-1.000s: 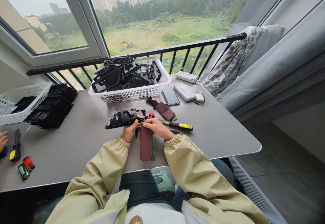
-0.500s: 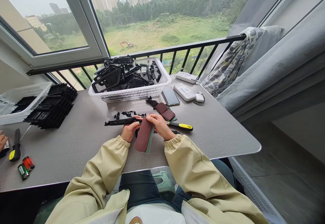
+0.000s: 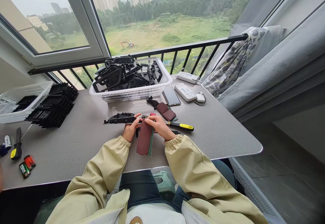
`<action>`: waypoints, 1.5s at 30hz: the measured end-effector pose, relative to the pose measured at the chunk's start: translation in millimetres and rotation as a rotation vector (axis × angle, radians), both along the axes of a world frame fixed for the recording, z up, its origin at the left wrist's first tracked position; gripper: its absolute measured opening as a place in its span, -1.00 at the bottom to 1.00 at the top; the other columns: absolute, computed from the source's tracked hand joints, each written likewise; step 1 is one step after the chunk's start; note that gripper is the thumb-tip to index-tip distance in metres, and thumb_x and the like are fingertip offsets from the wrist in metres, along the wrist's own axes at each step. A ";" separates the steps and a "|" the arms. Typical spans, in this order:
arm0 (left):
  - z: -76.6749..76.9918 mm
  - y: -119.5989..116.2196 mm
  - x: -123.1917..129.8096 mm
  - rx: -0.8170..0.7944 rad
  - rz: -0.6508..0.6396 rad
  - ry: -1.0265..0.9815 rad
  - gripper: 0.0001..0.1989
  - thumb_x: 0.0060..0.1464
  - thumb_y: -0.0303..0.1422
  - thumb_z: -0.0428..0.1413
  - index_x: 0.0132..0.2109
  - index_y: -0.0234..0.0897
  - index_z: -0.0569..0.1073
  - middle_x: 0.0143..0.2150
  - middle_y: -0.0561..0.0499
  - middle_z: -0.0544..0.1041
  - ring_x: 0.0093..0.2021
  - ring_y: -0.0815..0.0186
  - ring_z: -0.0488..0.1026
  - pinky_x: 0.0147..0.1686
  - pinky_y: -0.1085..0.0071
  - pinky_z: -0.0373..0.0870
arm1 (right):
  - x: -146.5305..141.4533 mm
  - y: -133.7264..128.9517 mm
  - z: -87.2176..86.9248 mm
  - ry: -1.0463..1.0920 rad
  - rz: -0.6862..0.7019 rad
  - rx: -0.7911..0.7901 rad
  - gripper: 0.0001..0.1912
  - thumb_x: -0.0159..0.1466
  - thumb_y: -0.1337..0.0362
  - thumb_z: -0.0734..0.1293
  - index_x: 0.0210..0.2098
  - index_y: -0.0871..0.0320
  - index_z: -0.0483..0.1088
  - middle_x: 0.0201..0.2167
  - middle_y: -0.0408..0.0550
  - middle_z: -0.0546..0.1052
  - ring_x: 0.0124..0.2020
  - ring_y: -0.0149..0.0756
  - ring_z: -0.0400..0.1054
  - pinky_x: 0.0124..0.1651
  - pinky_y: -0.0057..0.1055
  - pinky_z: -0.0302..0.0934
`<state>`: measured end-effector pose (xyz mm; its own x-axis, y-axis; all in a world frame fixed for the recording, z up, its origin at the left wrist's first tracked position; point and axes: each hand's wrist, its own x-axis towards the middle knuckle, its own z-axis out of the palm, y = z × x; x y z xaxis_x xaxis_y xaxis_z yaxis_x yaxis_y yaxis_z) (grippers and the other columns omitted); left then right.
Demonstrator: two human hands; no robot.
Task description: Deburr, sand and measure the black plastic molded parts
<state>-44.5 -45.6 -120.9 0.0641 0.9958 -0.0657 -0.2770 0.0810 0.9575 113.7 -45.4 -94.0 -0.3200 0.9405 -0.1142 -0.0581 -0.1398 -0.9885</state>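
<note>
My left hand (image 3: 130, 129) is closed on the right end of a black plastic part (image 3: 120, 118), which stretches leftward just above the table. In my right hand (image 3: 159, 126) I pinch a folded sheet of sandpaper (image 3: 144, 139), dark red on one face and green on the other. It hangs down between my hands, its top against the end of the part. Some of my fingers are hidden behind it. Under my right wrist lies a tool with a black and yellow handle (image 3: 186, 127). More dark red sandpaper pieces (image 3: 166, 111) rest beyond my right hand.
A white basket (image 3: 132, 95) heaped with black plastic parts stands by the railing. Right of it lie a phone (image 3: 171, 95) and white boxes (image 3: 185, 92). At left are stacked black parts (image 3: 52, 105), another white basket (image 3: 42, 95), a yellow-black handled tool (image 3: 16, 147) and batteries (image 3: 24, 169).
The sandpaper's lower end has swung slightly right and hangs straighter. The black part's left end has shifted slightly. Another person's hand at the far left has moved away from the small items there.
</note>
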 end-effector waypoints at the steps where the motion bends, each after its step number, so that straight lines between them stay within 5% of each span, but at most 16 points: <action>1: -0.1 -0.8 -0.5 0.016 -0.008 0.025 -0.54 -0.05 -0.04 0.18 -0.06 -0.23 0.52 -0.22 -0.03 0.53 -0.17 0.23 0.49 -0.20 0.36 0.46 | -0.1 -0.8 1.4 0.001 0.011 0.004 -0.58 0.03 -0.09 0.35 -0.55 0.17 0.30 -0.67 -0.27 0.17 -0.65 -0.52 -0.03 -0.64 -0.51 -0.19; 8: 0.4 -5.6 -5.5 0.141 -0.078 0.227 -0.43 -0.03 0.09 0.12 0.00 -0.20 0.53 -0.17 -0.04 0.52 -0.11 0.19 0.43 -0.08 0.31 0.40 | -0.9 -0.7 2.4 -0.014 0.093 -0.026 -0.59 -0.01 -0.05 0.39 -0.61 0.17 0.28 -0.70 -0.29 0.10 -0.66 -0.53 -0.07 -0.61 -0.50 -0.22; 20: -0.4 -6.1 -6.6 0.201 -0.089 0.239 -0.49 0.00 0.05 0.11 -0.03 -0.19 0.55 -0.18 -0.05 0.52 -0.09 0.18 0.42 -0.01 0.26 0.34 | 0.1 0.5 0.9 0.007 0.076 -0.058 -0.59 -0.03 -0.04 0.38 -0.63 0.17 0.25 -0.70 -0.30 0.08 -0.65 -0.53 -0.08 -0.59 -0.50 -0.24; 31: 0.6 -3.5 -4.7 0.075 -0.085 0.056 -0.48 -0.03 0.04 0.15 -0.04 -0.21 0.55 -0.22 -0.04 0.51 -0.13 0.21 0.46 -0.16 0.33 0.45 | -0.8 3.8 -4.9 0.064 0.011 -0.102 -0.58 -0.04 -0.06 0.39 -0.58 0.17 0.28 -0.67 -0.28 0.16 -0.63 -0.51 -0.01 -0.59 -0.51 -0.18; 38: 1.8 2.3 -5.2 -0.067 -0.080 -0.143 -0.60 -0.18 -0.23 0.30 -0.15 -0.31 0.55 -0.40 0.03 0.50 -0.31 0.32 0.48 -0.29 0.39 0.47 | 2.4 5.9 -6.1 0.166 0.018 -0.160 -0.56 -0.08 -0.05 0.44 -0.59 0.17 0.26 -0.66 -0.28 0.19 -0.62 -0.51 0.01 -0.58 -0.52 -0.14; 45: 9.3 2.5 -6.1 -0.181 -0.204 -0.228 -0.70 -0.18 -0.34 0.30 -0.24 -0.37 0.53 -0.47 0.04 0.49 -0.40 0.35 0.48 -0.33 0.38 0.48 | 2.5 3.2 0.4 0.333 0.058 -0.191 -0.59 -0.08 -0.01 0.48 -0.56 0.20 0.35 -0.56 -0.14 0.41 -0.50 -0.39 0.25 -0.43 -0.45 0.14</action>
